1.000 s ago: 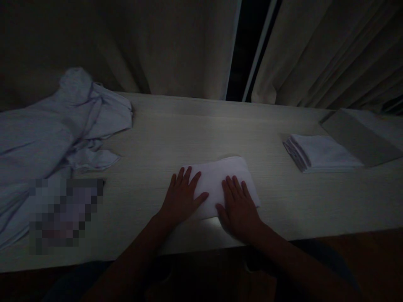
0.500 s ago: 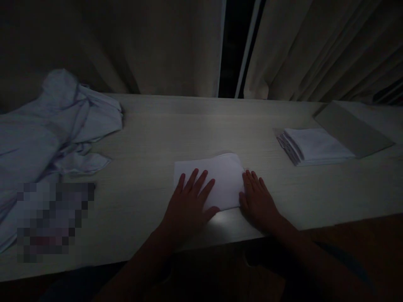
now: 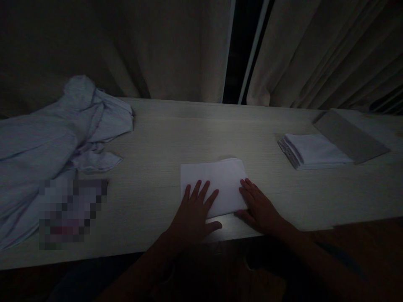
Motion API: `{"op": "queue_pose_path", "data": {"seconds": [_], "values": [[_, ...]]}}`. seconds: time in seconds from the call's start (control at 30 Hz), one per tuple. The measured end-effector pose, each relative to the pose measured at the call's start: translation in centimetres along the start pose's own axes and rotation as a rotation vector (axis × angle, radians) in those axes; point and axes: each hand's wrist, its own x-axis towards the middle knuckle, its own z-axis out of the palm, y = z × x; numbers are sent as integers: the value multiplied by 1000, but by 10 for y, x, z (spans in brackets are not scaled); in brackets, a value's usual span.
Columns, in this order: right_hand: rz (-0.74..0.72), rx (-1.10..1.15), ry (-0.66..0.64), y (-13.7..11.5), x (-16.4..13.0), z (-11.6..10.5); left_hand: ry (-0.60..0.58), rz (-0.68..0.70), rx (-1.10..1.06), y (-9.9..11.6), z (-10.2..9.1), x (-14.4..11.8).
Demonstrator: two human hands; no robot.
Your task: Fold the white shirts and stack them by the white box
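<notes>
Left hand: the left hand (image 3: pixel 194 213) lies flat, fingers spread, palm down on the near left part of the folded white rectangular cloth (image 3: pixel 214 184); it grips nothing.
Right hand: the right hand (image 3: pixel 258 205) lies flat at the cloth's near right corner, fingertips touching its edge, released.
Cloth: lower centre of the frame, on the pale wood-grain table (image 3: pixel 176 138), near its front edge.
Left of frame: a crumpled pale blue garment (image 3: pixel 53 138) on the table.
Right of frame: a stack of folded white cloths (image 3: pixel 311 151), just beside a flat grey board (image 3: pixel 349 136).
Top of frame: beige curtains (image 3: pixel 163 46).
</notes>
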Motion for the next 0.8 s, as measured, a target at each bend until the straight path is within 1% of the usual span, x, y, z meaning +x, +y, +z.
{"op": "queue_pose_path", "data": {"seconds": [0.1,0.17,0.23,0.3,0.37,0.43,0.5,0.53,0.57,0.6,0.63,0.67,0.73,0.77,0.8], "values": [[-70,19,-73,-11,-23,-14,-4,38,3,10,-2,-19],[-101,22,-107,-18,-43,-20,8,81,17,19,-1,-37],[-114,1,-105,-23,-62,-21,43,120,52,25,0,-56],[-130,-36,-78,-24,-77,-18,93,163,102,27,4,-75],[-168,-50,-48,-22,-85,-17,155,211,136,20,8,-92],[-204,-21,-24,-19,-88,-18,226,253,132,8,11,-106],[-217,44,14,-18,-87,-22,295,260,84,-6,12,-116],[-211,89,36,-18,-87,-25,320,240,41,-12,11,-119],[-192,142,66,-19,-85,-28,335,198,-17,-15,7,-120],[-157,202,109,-21,-84,-33,342,127,-88,-17,0,-120],[-105,270,163,-23,-81,-38,340,22,-168,-17,-10,-118],[-30,343,227,-25,-77,-45,324,-114,-253,-15,-23,-114],[176,509,325,-30,-64,-63,285,-425,-405,-8,-55,-99],[288,604,339,-31,-54,-74,270,-560,-462,-5,-72,-88],[392,705,329,-32,-43,-83,273,-655,-505,-4,-87,-76]]}}
